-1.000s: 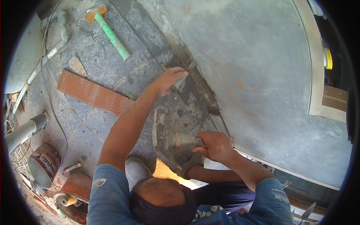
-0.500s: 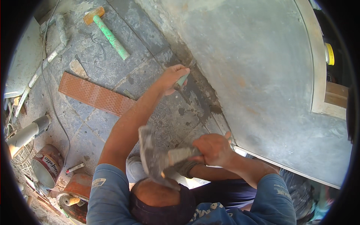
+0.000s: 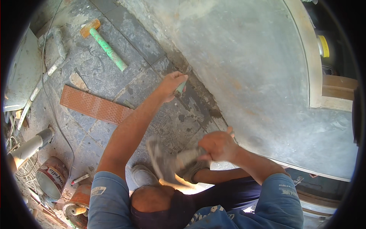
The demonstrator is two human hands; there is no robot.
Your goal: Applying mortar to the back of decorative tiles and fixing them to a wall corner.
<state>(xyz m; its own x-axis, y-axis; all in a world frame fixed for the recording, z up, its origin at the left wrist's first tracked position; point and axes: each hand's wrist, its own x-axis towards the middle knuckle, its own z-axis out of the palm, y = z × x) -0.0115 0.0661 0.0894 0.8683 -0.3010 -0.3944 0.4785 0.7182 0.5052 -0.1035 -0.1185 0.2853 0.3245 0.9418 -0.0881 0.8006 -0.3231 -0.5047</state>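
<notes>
Tool in my right hand is motion-blurred; looks like a hammer, head left of my fist, can't confirm. Left hand closed around a chisel, mostly hidden by my fingers, tip at the wall base. Left arm extended, right bent. Paint can far left, contents unclear.

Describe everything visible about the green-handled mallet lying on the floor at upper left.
The mallet lies flat on the grey paved floor, apart from both hands. Its long handle looks pale green, smeared with grey dust, and runs diagonally from the head at upper left down toward the right. The head is short, blocky and orange-tan, possibly rubber or wood; the material is hard to tell. Nothing touches it but the floor. A reddish textured tile strip lies below it, separate.
</notes>
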